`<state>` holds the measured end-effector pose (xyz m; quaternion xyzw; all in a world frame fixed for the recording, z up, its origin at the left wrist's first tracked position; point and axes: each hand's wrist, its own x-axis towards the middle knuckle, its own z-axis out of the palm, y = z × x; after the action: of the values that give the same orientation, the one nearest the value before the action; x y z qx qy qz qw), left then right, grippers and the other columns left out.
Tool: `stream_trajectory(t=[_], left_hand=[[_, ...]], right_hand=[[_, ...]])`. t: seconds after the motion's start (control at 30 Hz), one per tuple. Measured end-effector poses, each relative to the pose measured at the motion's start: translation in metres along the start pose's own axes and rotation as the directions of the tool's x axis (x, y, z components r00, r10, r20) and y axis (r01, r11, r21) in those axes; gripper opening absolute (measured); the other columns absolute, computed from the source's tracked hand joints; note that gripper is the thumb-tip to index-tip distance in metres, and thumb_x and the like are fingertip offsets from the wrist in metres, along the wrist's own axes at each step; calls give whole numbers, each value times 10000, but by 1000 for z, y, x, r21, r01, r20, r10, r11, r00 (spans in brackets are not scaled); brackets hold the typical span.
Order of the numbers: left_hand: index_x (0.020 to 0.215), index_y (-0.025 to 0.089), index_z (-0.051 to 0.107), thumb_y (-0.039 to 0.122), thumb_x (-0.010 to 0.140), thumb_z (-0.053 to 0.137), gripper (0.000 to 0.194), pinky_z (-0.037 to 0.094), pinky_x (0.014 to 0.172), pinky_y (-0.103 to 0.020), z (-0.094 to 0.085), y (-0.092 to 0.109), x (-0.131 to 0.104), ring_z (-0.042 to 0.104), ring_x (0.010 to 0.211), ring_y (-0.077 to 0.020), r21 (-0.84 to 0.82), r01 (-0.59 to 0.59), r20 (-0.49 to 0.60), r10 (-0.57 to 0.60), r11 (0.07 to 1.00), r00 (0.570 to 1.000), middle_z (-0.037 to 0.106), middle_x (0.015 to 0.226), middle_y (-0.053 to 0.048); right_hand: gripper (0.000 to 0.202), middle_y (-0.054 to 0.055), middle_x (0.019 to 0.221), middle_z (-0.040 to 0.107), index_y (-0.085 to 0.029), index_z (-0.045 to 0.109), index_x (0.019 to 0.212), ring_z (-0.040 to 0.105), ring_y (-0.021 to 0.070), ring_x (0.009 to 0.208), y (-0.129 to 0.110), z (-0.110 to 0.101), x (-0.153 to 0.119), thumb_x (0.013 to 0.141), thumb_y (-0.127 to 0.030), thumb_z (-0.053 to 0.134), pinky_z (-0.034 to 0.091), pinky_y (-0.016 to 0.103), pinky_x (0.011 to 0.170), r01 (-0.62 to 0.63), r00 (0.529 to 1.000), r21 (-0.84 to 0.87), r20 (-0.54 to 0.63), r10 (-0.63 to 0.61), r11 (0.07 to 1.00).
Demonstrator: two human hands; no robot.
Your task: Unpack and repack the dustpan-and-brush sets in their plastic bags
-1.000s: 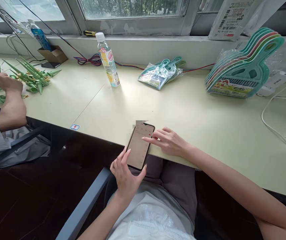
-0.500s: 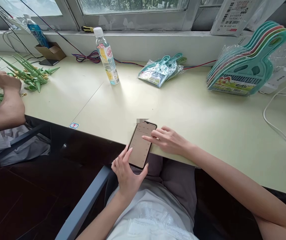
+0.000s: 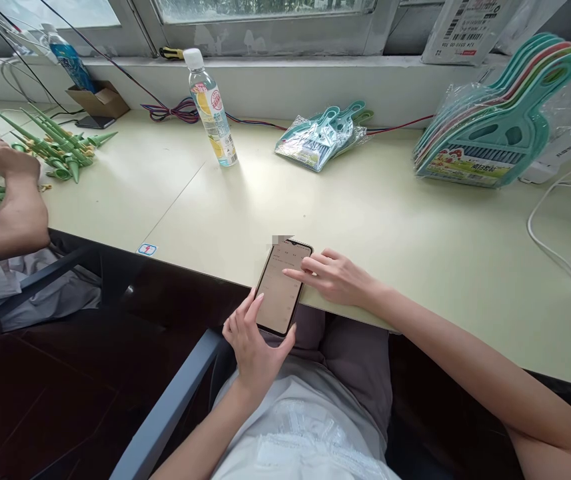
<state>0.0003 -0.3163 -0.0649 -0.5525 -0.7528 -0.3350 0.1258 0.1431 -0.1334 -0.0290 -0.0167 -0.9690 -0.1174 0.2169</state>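
Observation:
A phone (image 3: 280, 290) with a pale lit screen is tilted over the table's front edge, its lower end above my lap. My left hand (image 3: 255, 340) grips its lower part, fingers along the left side and thumb at the lower right corner. My right hand (image 3: 332, 277) is at the phone's right side, index finger stretched over the screen and the other fingers loosely bent. Whether the fingertip touches the glass cannot be made out. Nothing is held in my right hand.
On the table (image 3: 365, 213) stand a clear bottle (image 3: 214, 119), small wrapped brush sets (image 3: 315, 137) and a larger stack of teal dustpans (image 3: 485, 143). A white cable (image 3: 540, 243) curls at right. At left, another person's hands (image 3: 8, 160) work beside green pointed pieces (image 3: 60, 147).
The camera view has shifted slightly. The other person's hands and the green piece in them have moved a little. My hands and the phone hold nearly the same pose.

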Motion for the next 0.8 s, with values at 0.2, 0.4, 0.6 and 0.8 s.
stream_trajectory(t=[0.2,0.4,0.6,0.8], left_hand=[[1331,184,395,409,761,687,679,356,931,-454,0,0,-1,570,1101,-313,-13,9,9,-9,1000,1000,589,1260,-183],[1323,194,397,416,762,688,669,359,931,-460,0,1,-1,570,1104,-316,-15,25,12,-25,1000,1000,588,1252,-179],[1297,197,388,373,738,723,675,370,924,-457,2,3,-2,560,1107,-309,-39,18,-31,-19,999,999,575,1264,-185],[1278,212,372,312,736,740,662,404,934,-476,7,1,-5,534,1144,-292,-160,-3,-72,-8,987,997,524,1302,-191]], right_hand=[[449,76,908,571,-146,540,1299,502,162,854,1,1,1,885,-37,404,350,290,729,3,1000,10,-10,-3,1000],[482,73,915,579,-164,512,1328,503,153,838,1,0,1,881,-33,386,347,288,716,27,1000,-19,-9,-27,999],[486,51,886,590,-202,486,1357,493,137,769,0,0,-6,899,-68,397,360,287,709,51,996,-4,-66,-51,999],[535,66,986,605,-320,388,1433,532,184,867,1,4,-9,931,-136,396,416,334,773,-209,943,207,-217,253,956]])
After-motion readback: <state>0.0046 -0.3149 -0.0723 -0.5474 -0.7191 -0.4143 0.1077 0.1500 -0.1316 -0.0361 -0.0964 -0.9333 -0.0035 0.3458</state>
